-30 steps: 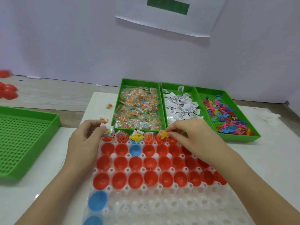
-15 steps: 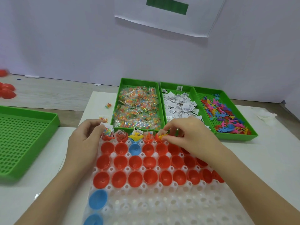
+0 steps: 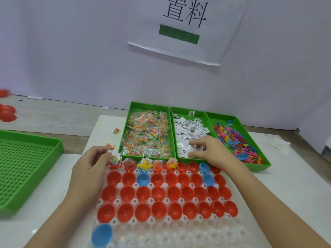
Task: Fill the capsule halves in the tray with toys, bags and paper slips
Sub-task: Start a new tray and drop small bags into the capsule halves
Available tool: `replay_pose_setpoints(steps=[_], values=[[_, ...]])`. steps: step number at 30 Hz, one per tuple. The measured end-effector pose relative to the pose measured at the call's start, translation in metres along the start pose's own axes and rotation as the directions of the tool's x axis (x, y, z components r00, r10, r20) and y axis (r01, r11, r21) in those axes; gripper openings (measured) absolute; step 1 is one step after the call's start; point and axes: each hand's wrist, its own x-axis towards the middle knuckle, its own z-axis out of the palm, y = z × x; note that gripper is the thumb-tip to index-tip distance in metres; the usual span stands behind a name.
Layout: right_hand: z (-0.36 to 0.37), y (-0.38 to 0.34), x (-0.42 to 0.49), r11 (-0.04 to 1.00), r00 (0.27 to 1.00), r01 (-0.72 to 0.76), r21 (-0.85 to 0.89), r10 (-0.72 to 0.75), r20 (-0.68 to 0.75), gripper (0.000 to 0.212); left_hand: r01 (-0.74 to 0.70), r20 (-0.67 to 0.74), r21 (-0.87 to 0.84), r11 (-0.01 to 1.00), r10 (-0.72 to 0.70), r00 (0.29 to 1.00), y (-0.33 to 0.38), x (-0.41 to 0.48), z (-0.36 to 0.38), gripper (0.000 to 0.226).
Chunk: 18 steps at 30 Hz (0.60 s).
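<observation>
The clear capsule tray [image 3: 179, 228] sits nearest, rows of red capsule halves [image 3: 158, 194] with a few blue halves [image 3: 143, 179] among them. The five leftmost cups of the far row hold bead bags, slips and yellow toys [image 3: 144, 165]. Behind stand three green bins: the left bin [image 3: 150, 104] of bead bags [image 3: 146, 135], the middle bin [image 3: 186, 109] of paper slips [image 3: 189, 129], and the right bin [image 3: 258, 167] of coloured toys [image 3: 238, 142]. The left hand [image 3: 89, 169] pinches a small bead bag [image 3: 116, 158] over the corner cup. The right hand [image 3: 211, 153] is in the slips, fingers bent; whether they grip one I cannot tell.
</observation>
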Motion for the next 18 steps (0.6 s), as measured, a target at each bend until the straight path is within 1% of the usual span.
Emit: replay_pose_setpoints(steps=[2,5,6,8,12,14,18], values=[[0.0,-0.001,0.003,1.0,1.0,-0.008,0.02,0.008,-0.009,0.038,0.005,-0.004,-0.008,1.0,-0.005,1.0,0.002,0.0,0.001,0.019],[-0.001,-0.002,0.003,0.999,0.998,0.0,0.049,0.003,-0.058,0.012,0.004,-0.001,-0.008,1.0,-0.004,1.0,0.003,0.0,0.001,0.018],[-0.002,-0.001,0.002,0.998,0.996,0.008,0.054,-0.003,-0.087,0.007,0.001,0.0,-0.007,1.0,-0.001,1.0,0.003,0.0,0.001,0.018],[-0.006,0.0,-0.001,0.998,0.988,0.018,0.067,-0.008,-0.152,0.006,0.004,-0.003,-0.011,1.0,-0.004,1.0,0.002,0.0,0.001,0.018],[-0.014,0.007,-0.012,0.981,0.976,0.006,0.195,0.037,-0.217,0.014,0.011,0.003,-0.02,1.0,-0.011,1.0,0.001,0.001,0.001,0.018],[-0.016,0.007,-0.017,0.971,0.966,0.005,0.24,0.057,-0.252,0.01,0.011,0.002,-0.017,1.0,-0.011,1.0,-0.001,0.001,0.001,0.018],[-0.017,-0.001,-0.034,0.949,0.959,0.073,0.306,0.017,-0.282,0.01,0.016,0.004,-0.009,1.0,-0.016,1.0,-0.004,0.002,0.001,0.017]])
